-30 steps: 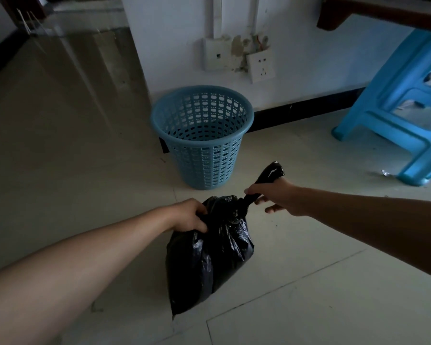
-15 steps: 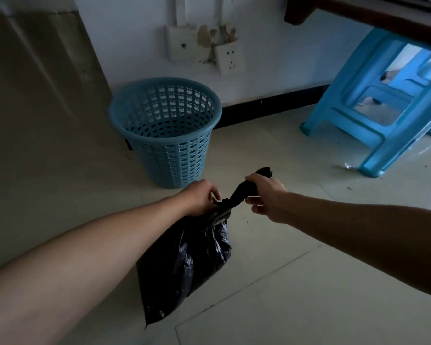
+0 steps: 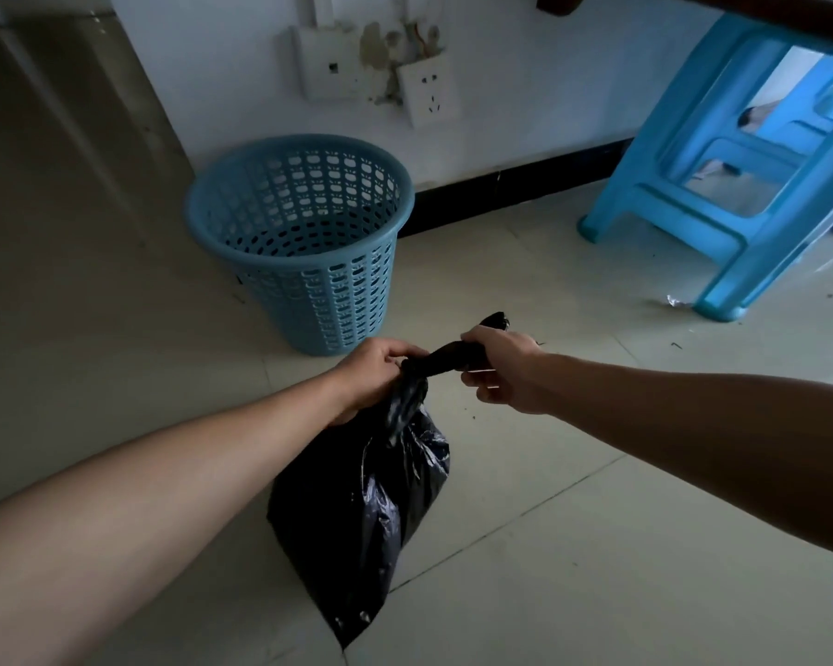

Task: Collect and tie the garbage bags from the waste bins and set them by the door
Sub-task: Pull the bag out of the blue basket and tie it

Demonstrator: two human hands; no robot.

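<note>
Under the left hand (image 3: pixel 371 377), garbage bag (image 3: pixel 357 511) hangs vertical, neck pointing right.

Dim overall, cool grey-blue cast, low contrast. Brightest area is top right: daylight shows through the legs of the blue stool (image 3: pixel 693 218) and clips near white. The white wall (image 3: pixel 525 64) is lit more than the floor (image 3: pixel 597 569), with faint sheen streaks on the tiles top left. The garbage bag (image 3: pixel 357 511) is crushed to black, with only small specular glints on its folds, and its twisted neck is slightly smeared. The waste bin (image 3: pixel 309 290) lattice is sharp. Wide-angle distortion: skirting (image 3: pixel 501 194) tilts, forearms (image 3: pixel 140 511) swell toward the lower corners.
</note>
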